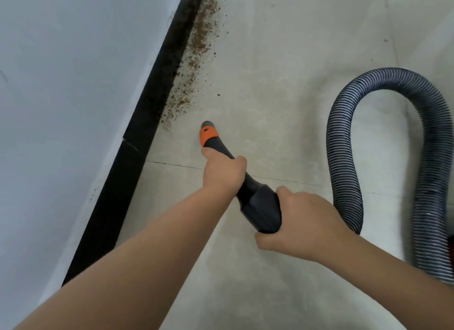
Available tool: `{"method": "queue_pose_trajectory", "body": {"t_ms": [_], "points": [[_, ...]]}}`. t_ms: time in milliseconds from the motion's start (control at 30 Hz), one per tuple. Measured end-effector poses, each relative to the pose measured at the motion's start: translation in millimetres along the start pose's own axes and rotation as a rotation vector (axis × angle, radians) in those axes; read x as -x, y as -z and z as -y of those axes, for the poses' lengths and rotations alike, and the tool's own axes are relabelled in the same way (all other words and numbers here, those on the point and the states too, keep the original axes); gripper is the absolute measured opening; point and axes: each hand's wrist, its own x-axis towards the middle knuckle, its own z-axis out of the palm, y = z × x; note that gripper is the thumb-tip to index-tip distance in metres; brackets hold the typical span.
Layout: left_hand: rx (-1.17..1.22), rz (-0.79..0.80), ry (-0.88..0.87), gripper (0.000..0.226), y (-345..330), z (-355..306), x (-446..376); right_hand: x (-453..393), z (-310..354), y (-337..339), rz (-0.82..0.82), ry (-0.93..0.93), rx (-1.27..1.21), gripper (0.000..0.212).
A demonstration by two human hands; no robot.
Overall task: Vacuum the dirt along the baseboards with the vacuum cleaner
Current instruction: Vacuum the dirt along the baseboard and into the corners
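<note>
- An indoor room, perhaps a home: a pale tiled floor (282,89) meets a white wall (61,84).
- A black baseboard (147,103) runs between them, dirt (196,47) beside it.

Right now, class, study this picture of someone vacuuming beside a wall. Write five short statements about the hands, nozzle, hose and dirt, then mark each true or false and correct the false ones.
1. Both hands grip the black vacuum nozzle. True: the left hand is nearer the tip, the right hand at the wide end.
2. The orange collar sits by the tip. True.
3. The tip is buried in the brown dirt. False: it sits short of the dirt, on bare floor.
4. The baseboard is white. False: black.
5. The ribbed hose lies straight. False: it loops.
</note>
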Motion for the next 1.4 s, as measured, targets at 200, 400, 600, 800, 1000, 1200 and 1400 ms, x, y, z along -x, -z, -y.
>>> {"method": "queue_pose_trajectory", "body": {"t_ms": [200,400,600,800,1000,1200,1400], "points": [[-0.005,0.001,0.037,0.07,-12,11,23,25,-9,2,0.05,0.0,0.051,0.046],[0.065,-0.204,0.082,0.064,31,27,-3,-14,25,-18,0.035,0.154,-0.017,0.045],[0.057,-0.223,0.062,0.064,64,15,-44,-61,59,-23,-0.031,0.186,-0.049,0.048],[0.063,-0.186,0.044,0.064,61,3,-64,-82,55,-19,-0.061,0.173,-0.066,0.046],[0.06,-0.198,0.015,0.065,56,8,-60,-79,48,-19,-0.063,0.174,-0.039,0.046],[0.015,-0.129,0.001,0.07,39,35,-28,-42,27,-36,-0.019,0.155,0.017,0.045],[-0.021,-0.086,-0.014,0.076,29,28,-26,-36,20,-35,-0.05,0.107,0.031,0.047]]}}
